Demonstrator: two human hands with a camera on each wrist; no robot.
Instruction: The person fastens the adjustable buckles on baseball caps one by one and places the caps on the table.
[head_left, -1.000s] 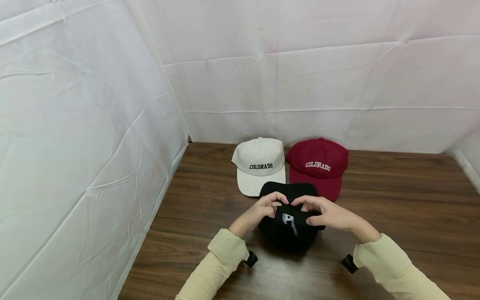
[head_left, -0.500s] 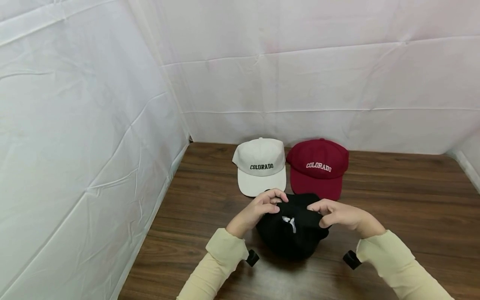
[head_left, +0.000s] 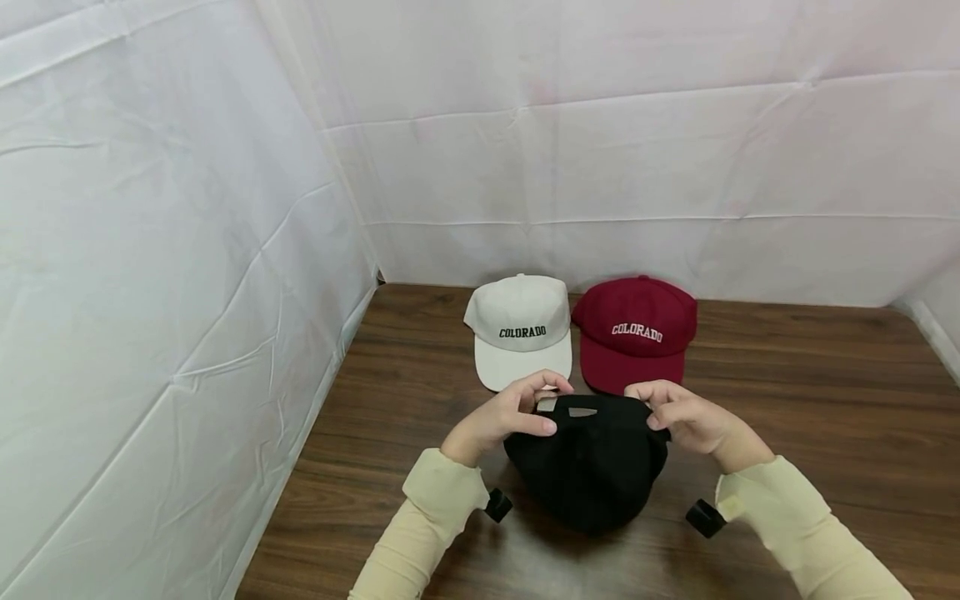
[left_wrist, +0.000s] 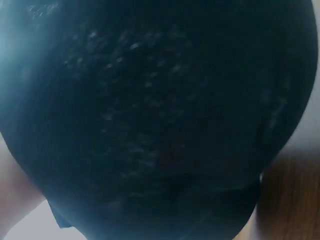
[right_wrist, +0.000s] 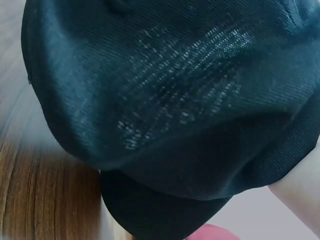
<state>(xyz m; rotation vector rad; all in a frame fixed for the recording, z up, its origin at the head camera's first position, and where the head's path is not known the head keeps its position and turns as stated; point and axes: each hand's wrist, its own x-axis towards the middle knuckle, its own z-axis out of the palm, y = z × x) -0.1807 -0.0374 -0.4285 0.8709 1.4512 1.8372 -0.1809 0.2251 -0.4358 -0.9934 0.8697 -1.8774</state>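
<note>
A black baseball cap (head_left: 588,475) hangs between my two hands, its rounded crown turned toward me. Two small pale patches show along its upper edge. My left hand (head_left: 517,412) pinches that edge on the left, thumb in front and fingers behind. On the right side, my right hand (head_left: 686,417) grips the edge in the same way. Dark cloth of the black cap (left_wrist: 160,110) fills most of the left wrist view. In the right wrist view the cap's crown (right_wrist: 175,90) is creased, with its brim (right_wrist: 155,205) sticking out below.
A white cap (head_left: 522,312) lettered COLORADO lies at the back of the brown wooden table (head_left: 810,400). Beside it lies a dark red cap (head_left: 636,312) with the same word. White sheeting (head_left: 630,158) encloses the table at the back and sides.
The black cap has been turned over between my hands, so its white embroidery and brim no longer show in the head view. My hands have moved farther apart along its edge.
</note>
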